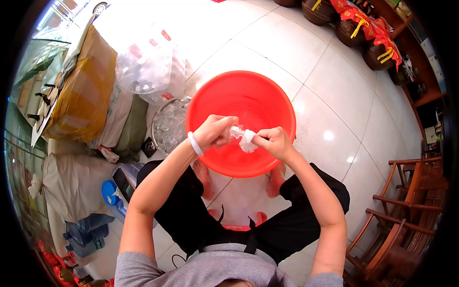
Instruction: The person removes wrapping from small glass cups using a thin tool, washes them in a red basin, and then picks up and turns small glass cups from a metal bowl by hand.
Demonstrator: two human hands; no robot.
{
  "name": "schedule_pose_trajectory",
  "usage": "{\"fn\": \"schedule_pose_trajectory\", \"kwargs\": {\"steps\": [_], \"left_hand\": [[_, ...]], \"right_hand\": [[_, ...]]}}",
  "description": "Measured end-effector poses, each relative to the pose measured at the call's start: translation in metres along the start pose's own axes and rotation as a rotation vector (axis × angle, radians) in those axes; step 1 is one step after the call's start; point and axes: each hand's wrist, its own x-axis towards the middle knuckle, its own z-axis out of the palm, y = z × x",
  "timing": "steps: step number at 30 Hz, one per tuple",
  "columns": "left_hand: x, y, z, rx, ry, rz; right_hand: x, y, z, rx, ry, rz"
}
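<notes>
A small clear piece [236,132] was held above the red tub [241,91].
Over the tub, the left hand [216,132] was curled nearly closed around one end; the right hand [277,142] pinched a soft white wad [248,142] at the other. The piece looked light, stiff, probably fragile, slippery if wet; the left hand's end seemed the safest hold.

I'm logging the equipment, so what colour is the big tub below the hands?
The tub is bright red, clearest in the head view.
</notes>
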Motion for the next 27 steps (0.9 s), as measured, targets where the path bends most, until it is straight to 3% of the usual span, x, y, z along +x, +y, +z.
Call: {"fn": "schedule_pose_trajectory", "kwargs": {"steps": [1, 3, 6, 10, 12, 18, 23, 27], "left_hand": [[-0.003, 0.001, 0.001, 0.031, -0.015, 0.091], [-0.004, 0.001, 0.003, 0.025, 0.013, 0.164], [-0.005, 0.000, 0.004, 0.031, 0.059, 0.273], [-0.007, -0.002, 0.004, 0.084, 0.101, 0.358], [-0.004, -0.007, 0.000, 0.108, 0.103, 0.390], [-0.006, -0.003, -0.022, 0.096, 0.161, 0.465], [-0.006, -0.006, -0.025, -0.262, -0.071, 0.360], [-0.005, -0.005, -0.024, -0.377, -0.214, 0.348]], "right_hand": [[-0.001, -0.001, 0.000, 0.000, 0.003, -0.001], [-0.001, -0.006, 0.001, 0.603, -0.107, 0.359], [-0.004, -0.009, 0.005, 0.671, -0.074, 0.419], [-0.005, -0.008, 0.004, 0.662, -0.058, 0.404], [-0.005, 0.004, 0.009, 0.425, 0.063, 0.260], [-0.015, 0.019, -0.024, 0.186, 0.138, 0.381], [-0.012, 0.016, -0.031, 0.145, 0.216, 0.299], [-0.012, 0.004, -0.043, 0.081, 0.221, 0.296]]}}
